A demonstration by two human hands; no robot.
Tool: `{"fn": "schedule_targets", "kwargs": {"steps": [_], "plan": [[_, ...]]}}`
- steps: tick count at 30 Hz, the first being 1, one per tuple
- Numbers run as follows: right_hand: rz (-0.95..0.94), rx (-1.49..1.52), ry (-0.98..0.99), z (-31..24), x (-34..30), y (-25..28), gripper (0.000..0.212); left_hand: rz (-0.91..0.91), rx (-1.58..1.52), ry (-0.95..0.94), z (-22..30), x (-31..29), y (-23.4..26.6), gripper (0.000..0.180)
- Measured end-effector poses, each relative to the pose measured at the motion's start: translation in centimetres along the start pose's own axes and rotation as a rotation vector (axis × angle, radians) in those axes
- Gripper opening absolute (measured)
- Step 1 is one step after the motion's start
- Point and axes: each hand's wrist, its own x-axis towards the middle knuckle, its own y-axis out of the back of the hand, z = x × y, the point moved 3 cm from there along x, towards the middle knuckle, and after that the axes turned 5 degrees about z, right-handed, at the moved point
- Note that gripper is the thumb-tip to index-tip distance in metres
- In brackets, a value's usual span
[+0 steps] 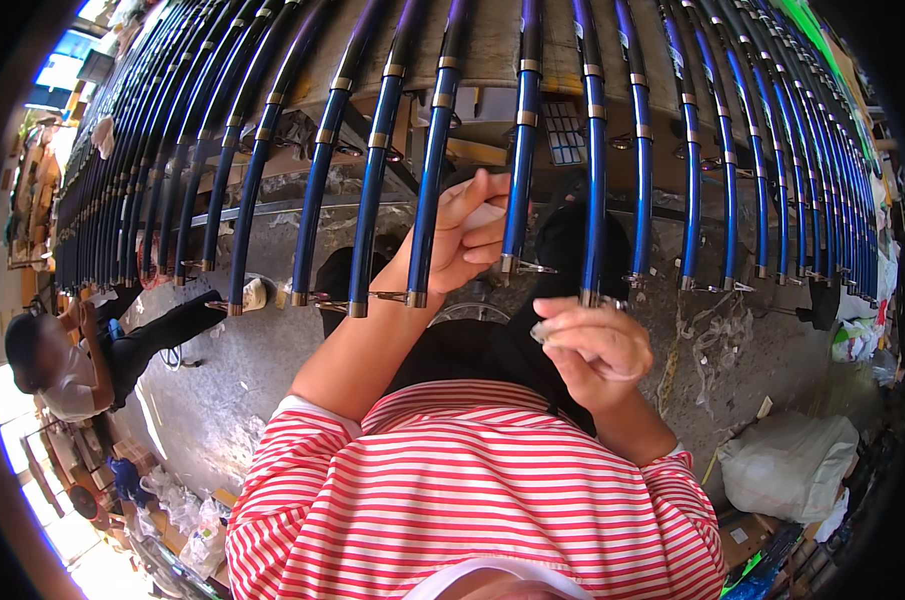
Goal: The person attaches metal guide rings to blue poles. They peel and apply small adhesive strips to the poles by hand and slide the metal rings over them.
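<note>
A long row of glossy blue fishing rods (590,205) with metallic bands hangs side by side in front of me, their lower ends toward me. Small wire line guides stick out near several rod ends. My left hand (464,235) is raised among the middle rods, partly behind one of them. Its fingers are curled around something pale, mostly hidden. Just below the end of another middle rod is my right hand (602,345), thumb and fingers pinched together. A small pale, shiny piece (539,332) shows at its fingertips, too small to name.
The rods lie across a worn bench (492,40). Another person (72,365) sits at the far left, hands raised by the rods. A stuffed whitish sack (790,465) stands at right. Plastic bags (187,520) and boxes lie at lower left; scraps litter the concrete floor (197,400).
</note>
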Motion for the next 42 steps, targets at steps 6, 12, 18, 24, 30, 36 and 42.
{"fn": "schedule_targets", "kwargs": {"steps": [6,12,18,24,30,36,42], "plan": [[0.015,0.244,-0.064,1.0,1.5,0.2,0.011,-0.126,-0.091,-0.052,-0.1,1.9,-0.9,0.037],[-0.006,0.305,-0.146,0.7,1.2,0.7,0.011,-0.122,-0.04,-0.007,-1.5,-1.0,-0.4,0.033],[-0.191,0.36,-0.13,1.6,1.9,-0.9,0.013,-0.126,0.037,0.072,-1.9,-2.3,0.0,0.032],[-0.294,0.433,-0.123,2.6,1.8,-1.2,0.014,-0.112,0.049,0.067,-1.8,-2.7,0.2,0.032],[-0.315,0.438,-0.11,2.6,1.9,-1.4,0.015,-0.098,0.066,0.062,-1.7,-2.8,0.3,0.032],[-0.319,0.442,-0.101,2.6,1.9,-1.4,0.015,-0.081,0.097,0.056,-1.6,-2.8,0.0,0.032],[-0.315,0.461,-0.104,2.7,1.7,-1.6,0.015,-0.068,0.177,0.043,-1.6,-2.7,-0.3,0.035]]}}
